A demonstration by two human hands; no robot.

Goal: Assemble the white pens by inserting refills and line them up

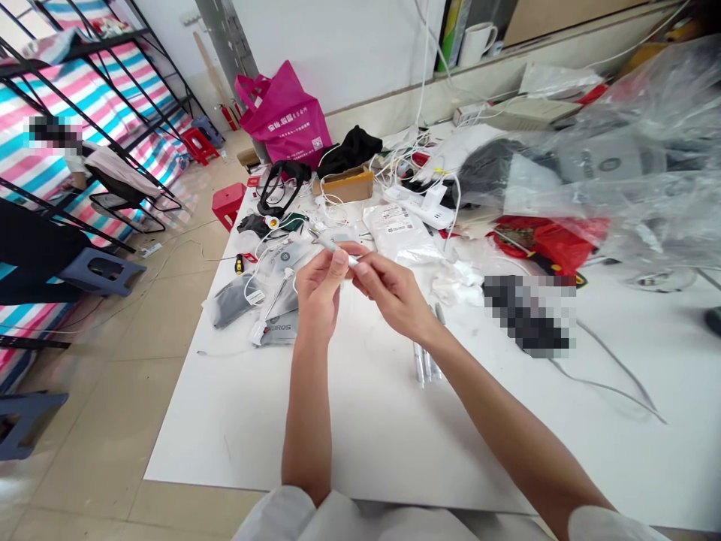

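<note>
A slim white-and-grey pen (329, 242) is raised above the table in front of me, its grey end pointing up and to the left. My left hand (322, 279) is closed on it, thumb pressed along its side. The fingertips of my right hand (390, 289) pinch its other end; part of the pen is hidden behind the fingers. Several similar silver-white pens (426, 364) lie on the white table (360, 406) beside my right forearm, which partly covers them.
Grey pouches (233, 300), cables and a yellow-black tool (239, 264) lie left of my hands. Behind stand a small cardboard box (346, 185), a white power strip (422, 207) and a pink bag (285, 120). Plastic-wrapped items (608, 165) crowd the right. A person sits far left.
</note>
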